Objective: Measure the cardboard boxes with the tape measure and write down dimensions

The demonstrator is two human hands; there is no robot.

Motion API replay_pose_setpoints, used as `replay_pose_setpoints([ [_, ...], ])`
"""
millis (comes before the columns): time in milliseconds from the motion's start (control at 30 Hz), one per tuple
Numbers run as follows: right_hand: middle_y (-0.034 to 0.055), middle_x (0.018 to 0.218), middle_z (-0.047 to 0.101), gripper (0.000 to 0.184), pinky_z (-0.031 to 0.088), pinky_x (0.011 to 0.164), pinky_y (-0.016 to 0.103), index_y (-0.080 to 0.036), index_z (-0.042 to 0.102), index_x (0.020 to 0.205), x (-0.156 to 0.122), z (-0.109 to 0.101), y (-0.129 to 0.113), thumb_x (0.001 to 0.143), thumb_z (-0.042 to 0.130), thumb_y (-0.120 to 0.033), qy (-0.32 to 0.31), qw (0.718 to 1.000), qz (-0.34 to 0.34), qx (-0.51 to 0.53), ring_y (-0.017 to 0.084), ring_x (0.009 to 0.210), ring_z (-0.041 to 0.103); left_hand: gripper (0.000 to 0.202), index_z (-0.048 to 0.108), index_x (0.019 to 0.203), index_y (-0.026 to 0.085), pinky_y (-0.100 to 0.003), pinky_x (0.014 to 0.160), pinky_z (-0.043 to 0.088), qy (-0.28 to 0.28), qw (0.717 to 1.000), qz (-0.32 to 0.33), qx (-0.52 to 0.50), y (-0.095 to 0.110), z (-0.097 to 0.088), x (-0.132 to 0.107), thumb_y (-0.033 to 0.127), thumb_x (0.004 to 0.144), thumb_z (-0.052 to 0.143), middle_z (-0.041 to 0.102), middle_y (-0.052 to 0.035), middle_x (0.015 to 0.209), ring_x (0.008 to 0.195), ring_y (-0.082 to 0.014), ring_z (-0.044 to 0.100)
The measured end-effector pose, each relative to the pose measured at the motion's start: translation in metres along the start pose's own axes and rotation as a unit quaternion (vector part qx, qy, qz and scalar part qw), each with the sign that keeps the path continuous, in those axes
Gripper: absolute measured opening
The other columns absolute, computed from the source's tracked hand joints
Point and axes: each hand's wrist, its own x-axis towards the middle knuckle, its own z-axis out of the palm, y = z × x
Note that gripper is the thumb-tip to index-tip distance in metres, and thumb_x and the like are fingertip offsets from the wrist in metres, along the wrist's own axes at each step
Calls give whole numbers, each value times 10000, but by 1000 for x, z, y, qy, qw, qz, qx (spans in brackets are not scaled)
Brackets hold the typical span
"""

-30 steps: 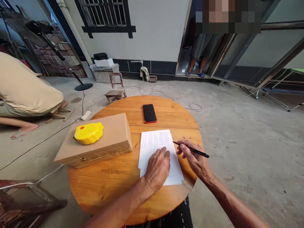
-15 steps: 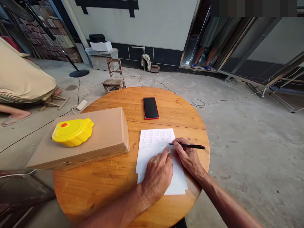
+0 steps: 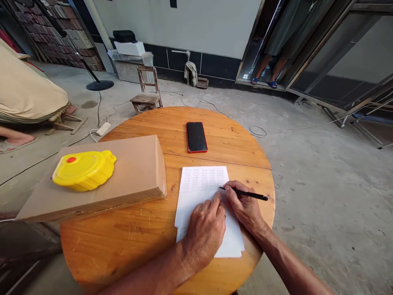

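Left fingers point(image 3: 215, 201) loosely bent, right fingers point(image 3: 238, 184) pinched

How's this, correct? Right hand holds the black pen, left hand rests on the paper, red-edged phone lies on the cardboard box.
Not quite: the phone lies on the wooden table, beyond the paper, not on the cardboard box. The head view shows it. The rest stands: right hand holds the black pen, left hand rests on the paper.
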Motion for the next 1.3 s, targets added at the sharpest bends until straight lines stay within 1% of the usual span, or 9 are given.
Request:
replay_pose_setpoints([
  [133,34,757,707,175,510,669,302,-205,647,813,0,0,2,898,501,-252,-3,1000,-9,0,178,685,636,253,657,1025,137,-458,814,578,-10,1000,-6,-6,0,0,0,77,868,468,579,-134,1368,952,-272,661],
  [233,37,762,709,175,510,676,299,-198,648,818,0,1,3,902,501,-242,-5,1000,-13,-3,175,689,638,259,658,1050,130,-459,834,576,-13,1000,-8,-15,0,0,0,82,873,475,568,-137,1380,980,-274,660],
  [567,33,743,705,181,500,660,291,-195,647,807,0,0,0,904,502,-240,-12,1000,-15,-15,172,672,633,276,637,1116,134,-454,835,579,-23,999,-5,-23,0,-3,1,102,868,521,545,-133,1406,983,-271,649],
  [767,42,777,714,185,502,686,304,-196,650,812,0,1,1,910,506,-255,-15,1000,-9,-15,182,707,643,248,644,1080,135,-436,837,574,-30,999,-7,-19,0,-5,1,104,864,526,574,-128,1369,959,-257,646],
  [1033,41,781,704,192,495,697,306,-190,651,821,0,0,3,922,507,-268,-28,1000,-5,-10,182,715,636,217,643,1046,133,-428,856,568,-41,999,-10,-21,0,-8,3,107,867,524,559,-130,1389,978,-253,644],
  [1167,32,759,691,199,486,676,291,-190,641,804,-1,0,2,923,495,-254,-41,999,-2,-4,172,699,624,265,630,1111,126,-431,857,567,-37,999,-10,-24,0,-7,2,109,872,517,561,-135,1381,977,-254,641],
  [1300,27,752,686,189,485,668,276,-188,638,795,-2,0,3,914,501,-241,-35,999,-6,0,161,686,618,338,598,1198,138,-431,844,572,-34,999,-9,-30,-1,-7,1,106,872,519,565,-127,1372,967,-249,641],
])
